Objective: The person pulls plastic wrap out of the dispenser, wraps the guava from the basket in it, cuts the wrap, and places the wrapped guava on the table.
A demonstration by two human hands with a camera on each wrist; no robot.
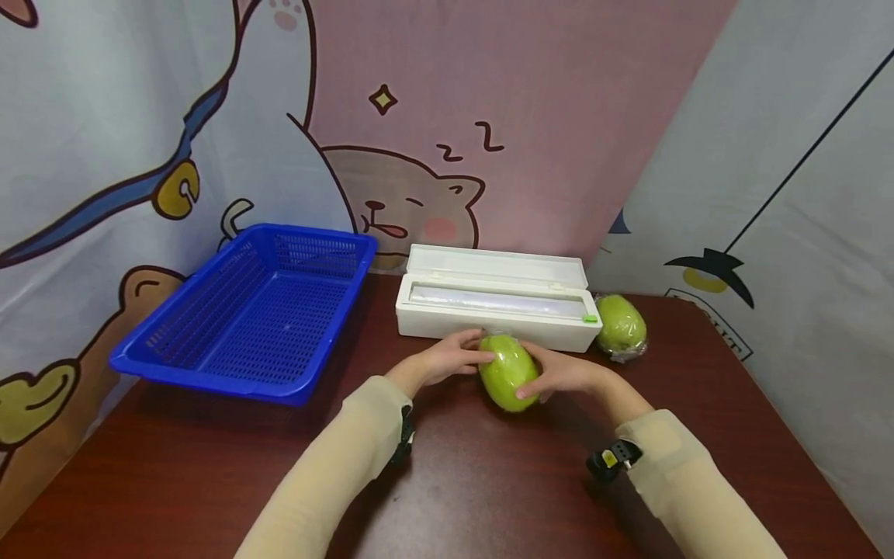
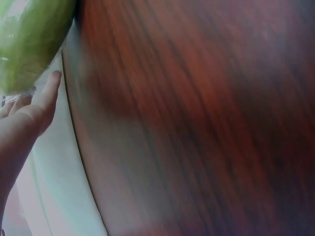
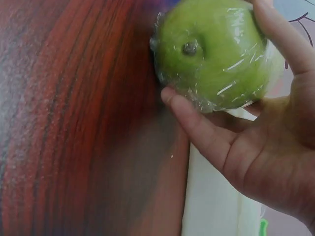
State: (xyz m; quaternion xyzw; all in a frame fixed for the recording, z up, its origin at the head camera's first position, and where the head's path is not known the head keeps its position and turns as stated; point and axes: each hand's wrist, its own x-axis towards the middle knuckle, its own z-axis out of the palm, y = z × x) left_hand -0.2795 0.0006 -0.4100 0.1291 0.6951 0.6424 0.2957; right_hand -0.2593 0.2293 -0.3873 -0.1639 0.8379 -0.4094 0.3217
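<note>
A green fruit (image 1: pixel 508 374) in clear cling film is between my two hands, in front of a white cling film dispenser (image 1: pixel 489 330). My left hand (image 1: pixel 447 359) holds its left end, thumb on the near side. From the right, my right hand (image 1: pixel 564 374) grips it with the thumb and fingers spread round it. In the right wrist view the fruit (image 3: pixel 211 56) shows a dark stem end under shiny, wrinkled film. The left wrist view has only part of the fruit (image 2: pixel 29 44), with some left fingers hidden behind it.
The dispenser's lid (image 1: pixel 499 268) stands raised, with a film roll (image 1: pixel 496 300) inside and a green slider (image 1: pixel 590 318) at its right end. Another wrapped green fruit (image 1: pixel 621 326) lies right of it. A blue plastic basket (image 1: pixel 279 318) stands at the left on the brown table (image 1: pixel 447 497).
</note>
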